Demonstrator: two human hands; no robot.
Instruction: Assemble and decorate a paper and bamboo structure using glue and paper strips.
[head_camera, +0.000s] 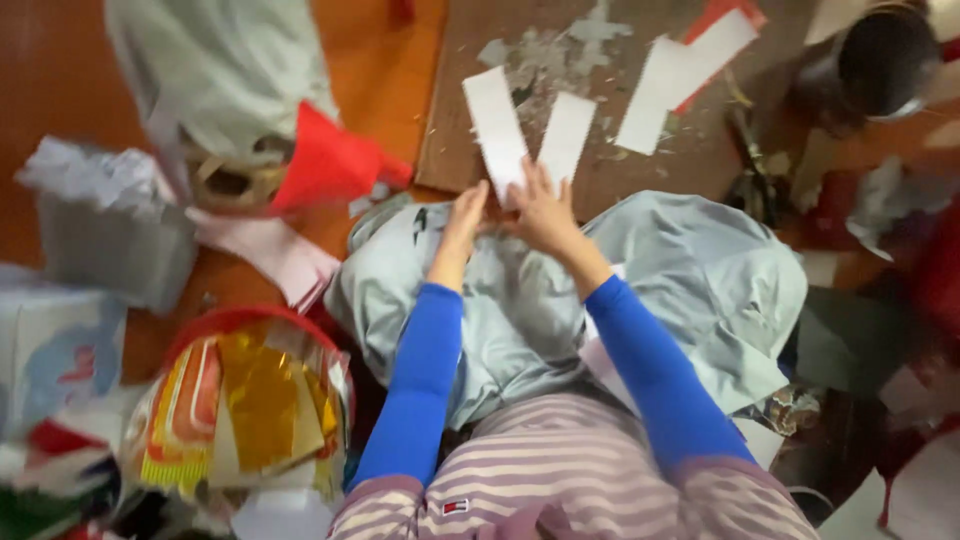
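In the head view, the left hand (465, 215) and the right hand (540, 210) are close together at the near edge of a brown board (690, 150). The right fingers rest on two white paper strips (497, 130) lying on this board. I cannot tell if the left fingers grasp anything. A pale blue cloth (700, 270) lies under both forearms.

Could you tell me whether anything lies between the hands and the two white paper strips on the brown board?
Nothing visible does: the left hand and right hand already touch the near ends of the white paper strips.
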